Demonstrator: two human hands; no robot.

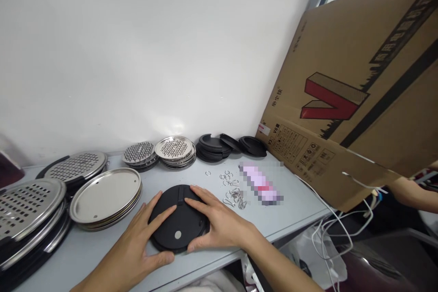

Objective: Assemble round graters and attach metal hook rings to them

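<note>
Right in front of me, at the near side of the worktop, lies a round black disc, with the left hand and the right hand gripping it about the rim, fingers spread (both forefingers reach its narrow slot). Plain metal plates are stacked to the left; loose metal rings lie to the right, near the big cardboard box.

Left fingers and right fingers on 1 black disc, near stacked metal plates
</note>
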